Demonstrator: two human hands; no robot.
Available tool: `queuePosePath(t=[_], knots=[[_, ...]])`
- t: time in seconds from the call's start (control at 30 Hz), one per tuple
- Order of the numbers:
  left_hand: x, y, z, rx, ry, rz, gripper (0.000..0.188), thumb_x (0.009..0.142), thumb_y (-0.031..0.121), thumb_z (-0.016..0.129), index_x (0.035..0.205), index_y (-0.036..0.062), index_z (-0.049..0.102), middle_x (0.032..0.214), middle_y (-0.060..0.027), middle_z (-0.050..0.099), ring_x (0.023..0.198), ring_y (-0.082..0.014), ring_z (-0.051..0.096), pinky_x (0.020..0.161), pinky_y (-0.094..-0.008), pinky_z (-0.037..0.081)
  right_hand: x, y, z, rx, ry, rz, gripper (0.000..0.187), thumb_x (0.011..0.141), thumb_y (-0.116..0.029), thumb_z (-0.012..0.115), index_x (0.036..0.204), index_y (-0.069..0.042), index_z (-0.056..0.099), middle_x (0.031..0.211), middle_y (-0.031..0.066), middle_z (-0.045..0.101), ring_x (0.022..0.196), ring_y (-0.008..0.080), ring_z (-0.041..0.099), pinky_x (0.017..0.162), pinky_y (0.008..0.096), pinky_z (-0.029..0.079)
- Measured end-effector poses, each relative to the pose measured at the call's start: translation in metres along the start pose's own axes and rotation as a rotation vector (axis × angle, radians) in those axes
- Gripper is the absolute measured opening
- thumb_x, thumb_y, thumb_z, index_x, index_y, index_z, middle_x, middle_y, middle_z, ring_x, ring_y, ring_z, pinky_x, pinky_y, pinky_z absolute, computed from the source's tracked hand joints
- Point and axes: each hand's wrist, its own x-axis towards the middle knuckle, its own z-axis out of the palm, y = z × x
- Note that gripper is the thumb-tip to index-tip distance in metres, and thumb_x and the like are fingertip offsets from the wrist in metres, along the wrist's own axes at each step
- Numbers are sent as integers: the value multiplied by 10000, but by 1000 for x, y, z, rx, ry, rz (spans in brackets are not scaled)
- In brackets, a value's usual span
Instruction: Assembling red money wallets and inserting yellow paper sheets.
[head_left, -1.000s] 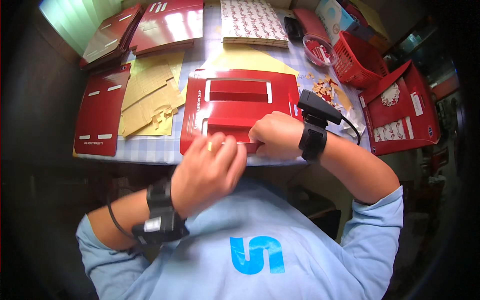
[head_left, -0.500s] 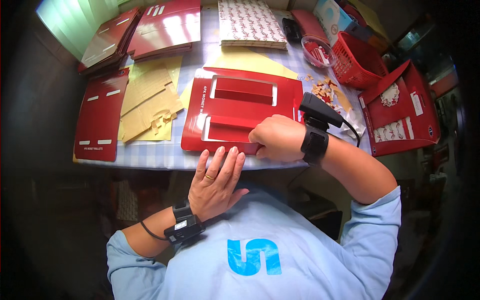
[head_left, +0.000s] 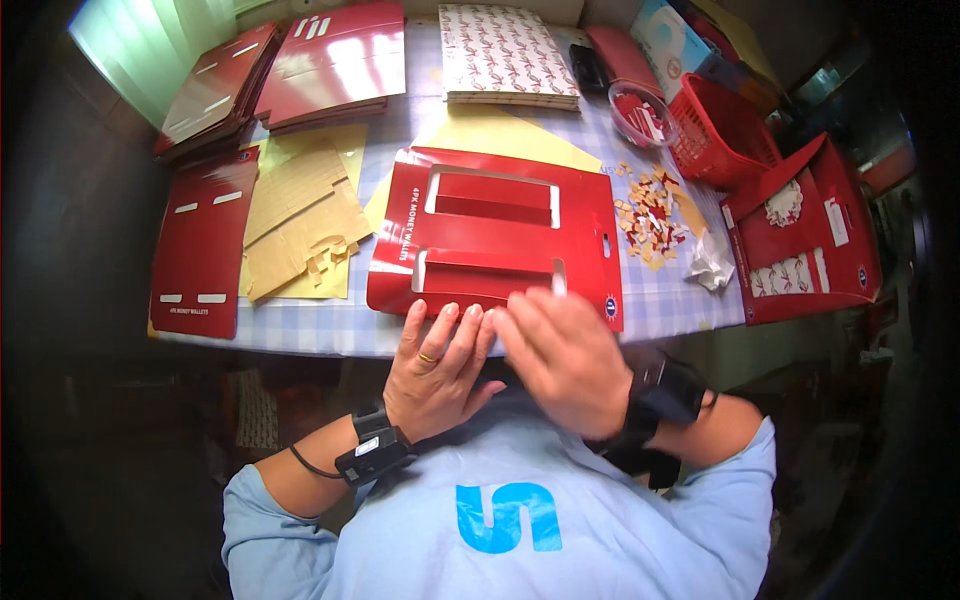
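A red cardboard wallet pack [head_left: 500, 235] with two long window cut-outs lies before me near the table's front edge. Inside each window a red flap stands folded. My left hand [head_left: 435, 370], a ring on one finger, lies with straight fingers, its tips on the pack's near edge. Just right of it, my right hand [head_left: 565, 365] is at the same edge, below the lower window. Its fingers are bent and smeared by motion, so their grip does not show. Both wrists wear black strapped devices.
Red card sheets [head_left: 200, 240] and brown card pieces [head_left: 300, 215] lie left. Behind are stacks of red card [head_left: 335, 55] and a patterned stack [head_left: 510, 55]. To the right are card scraps [head_left: 650, 215], a plastic tub [head_left: 640, 115], a red basket [head_left: 720, 130] and a filled red pack [head_left: 800, 240].
My right hand has moved from the pack's lower right window toward me and down to its near edge, baring the right side. My left hand has stayed nearly in place.
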Motion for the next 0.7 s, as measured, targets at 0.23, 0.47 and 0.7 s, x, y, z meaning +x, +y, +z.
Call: queuePosePath(t=[0.23, 0.47, 0.7], knots=[[0, 3, -2, 29, -10, -21, 638, 807, 428, 650, 1301, 32, 571, 1405, -131, 445, 1355, -309, 339, 1155, -566, 244, -35, -43, 39, 24, -108, 262, 626, 810, -225, 662, 1333, 73, 490, 1417, 240, 455, 1348, 375, 411, 1136, 515, 275], [-12, -5, -17, 123, -72, -114, 664, 827, 464, 644, 1343, 57, 555, 1399, -109, 458, 1349, -288, 355, 1161, -523, 236, -40, -40, 37, 36, -152, 291, 648, 833, -272, 636, 1362, 64, 470, 1422, 236, 453, 1345, 355, 418, 1133, 497, 276], [-16, -6, -16, 150, -38, -151, 669, 827, 479, 645, 1344, 64, 555, 1388, -102, 470, 1323, -290, 381, 1155, -511, 238, -36, -39, 38, -56, -113, 254, 723, 705, -229, 724, 1334, 42, 496, 1351, 216, 507, 1262, 352, 477, 1088, 478, 336]])
